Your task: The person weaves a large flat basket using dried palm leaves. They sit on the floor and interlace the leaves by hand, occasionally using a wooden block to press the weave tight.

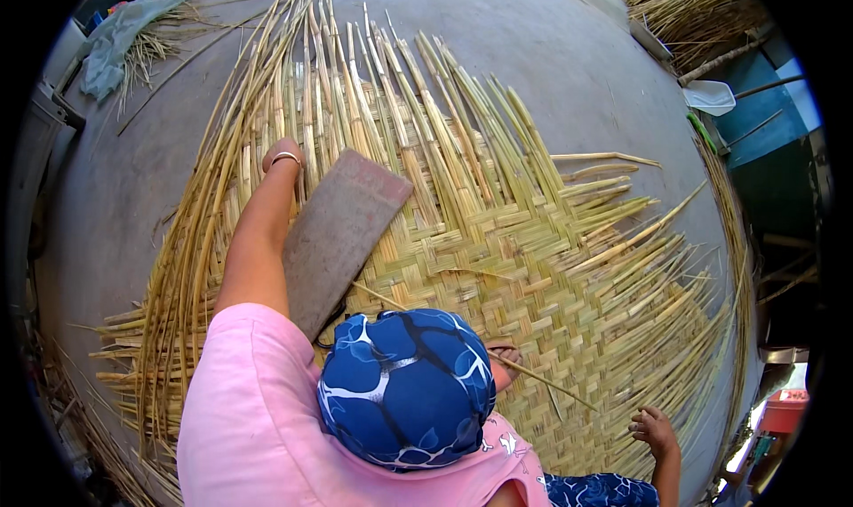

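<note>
A woven mat (533, 311) of split yellow-green reed strips spreads in front of me, with loose strip ends fanning out at its far and right edges. My left hand (277, 153), with a bracelet at the wrist, is down among the far-left reed strips (311, 120). It looks closed on them, though its fingers are mostly hidden. Beside that arm, a grey-brown wooden board (346, 231) lies slantwise on the mat. Over the mat's near-right part, my right hand (655, 430) has slightly bent fingers apart and nothing visible in them. A thin reed (551, 384) lies near my foot.
Long loose reeds (191, 258) run along the left side. A plastic sheet (129, 40) lies at the far left. Reed bundles (693, 18) are stacked at the far right, near a white plastic scoop-like thing (710, 96) and a green-handled tool (702, 132). Grey floor surrounds the mat.
</note>
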A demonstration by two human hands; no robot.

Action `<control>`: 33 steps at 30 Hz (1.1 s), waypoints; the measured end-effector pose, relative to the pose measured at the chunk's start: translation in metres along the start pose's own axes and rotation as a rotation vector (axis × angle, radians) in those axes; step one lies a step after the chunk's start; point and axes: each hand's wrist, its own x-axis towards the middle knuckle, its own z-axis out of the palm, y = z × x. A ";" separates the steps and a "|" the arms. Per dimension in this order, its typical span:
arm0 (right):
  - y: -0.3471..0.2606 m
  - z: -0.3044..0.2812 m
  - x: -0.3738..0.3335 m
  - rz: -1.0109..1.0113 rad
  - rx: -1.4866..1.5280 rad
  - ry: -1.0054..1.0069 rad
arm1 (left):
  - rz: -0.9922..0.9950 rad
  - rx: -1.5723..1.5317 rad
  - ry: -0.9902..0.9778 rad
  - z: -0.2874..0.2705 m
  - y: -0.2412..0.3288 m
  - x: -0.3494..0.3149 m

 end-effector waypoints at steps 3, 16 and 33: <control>-0.016 0.006 0.017 -0.030 -0.020 -0.048 | -0.065 -0.144 -0.028 0.026 -0.050 0.063; -0.017 0.002 0.025 -0.052 -0.024 -0.073 | -0.017 -1.279 -0.066 0.024 -0.048 0.053; -0.023 0.001 0.025 -0.131 -0.027 -0.089 | 0.429 -1.733 -0.034 -0.217 0.040 0.023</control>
